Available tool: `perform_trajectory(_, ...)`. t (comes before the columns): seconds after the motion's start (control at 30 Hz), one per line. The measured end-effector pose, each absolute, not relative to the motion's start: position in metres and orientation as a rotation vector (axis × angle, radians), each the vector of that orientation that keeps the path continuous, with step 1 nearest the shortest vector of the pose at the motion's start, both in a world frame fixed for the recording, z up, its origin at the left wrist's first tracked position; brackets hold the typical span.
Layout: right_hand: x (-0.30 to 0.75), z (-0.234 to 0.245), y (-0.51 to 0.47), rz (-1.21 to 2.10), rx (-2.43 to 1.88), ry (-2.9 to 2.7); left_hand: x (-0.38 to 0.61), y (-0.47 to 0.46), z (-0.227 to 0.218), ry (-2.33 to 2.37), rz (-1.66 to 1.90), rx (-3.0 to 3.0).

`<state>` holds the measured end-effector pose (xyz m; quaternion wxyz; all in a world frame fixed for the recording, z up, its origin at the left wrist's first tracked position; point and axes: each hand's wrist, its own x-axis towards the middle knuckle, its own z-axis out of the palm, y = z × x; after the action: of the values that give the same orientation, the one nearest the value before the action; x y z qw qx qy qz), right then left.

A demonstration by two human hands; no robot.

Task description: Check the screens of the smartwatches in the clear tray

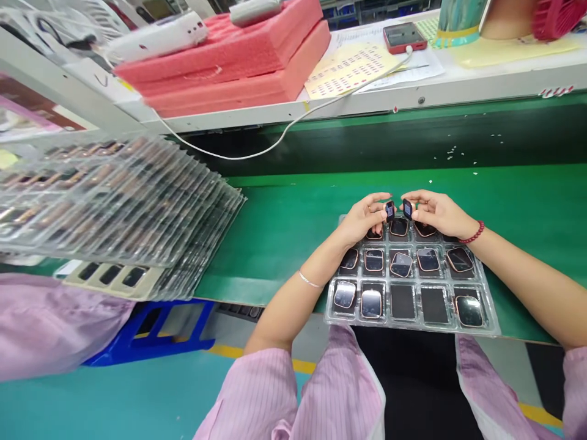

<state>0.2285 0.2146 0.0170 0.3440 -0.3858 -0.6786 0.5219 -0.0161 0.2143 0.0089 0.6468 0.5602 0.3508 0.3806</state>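
Stretching across the view, the green belt [293, 220] leaves wide room right of and beyond the hands, while a slumped stack of clear trays [114, 201] crowds its left side. At the belt's near edge sits a clear pocketed tray [490, 305] (it may overhang slightly; the angle makes that hard to judge). Most pockets hold rose-rimmed watch bodies [428, 260]; two in the near row show only dark bottoms. Above the tray's far row, the left hand [364, 219] pinches a small dark piece [389, 211] between thumb and forefinger. The right hand [438, 212] pinches a second dark piece [408, 208] likewise, close beside the first.
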Motion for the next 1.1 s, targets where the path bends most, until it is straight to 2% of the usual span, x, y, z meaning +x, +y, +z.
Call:
perform_trajectory(0.93,0.226,0.018,0.217,1.346,-0.978,-1.709,-0.009,0.213,0.012,0.923,0.985,1.356)
perform_trajectory(1.1,0.226,0.030,0.211,1.323,-1.028,-1.686,-0.011,0.210,0.019,0.946,0.978,1.450)
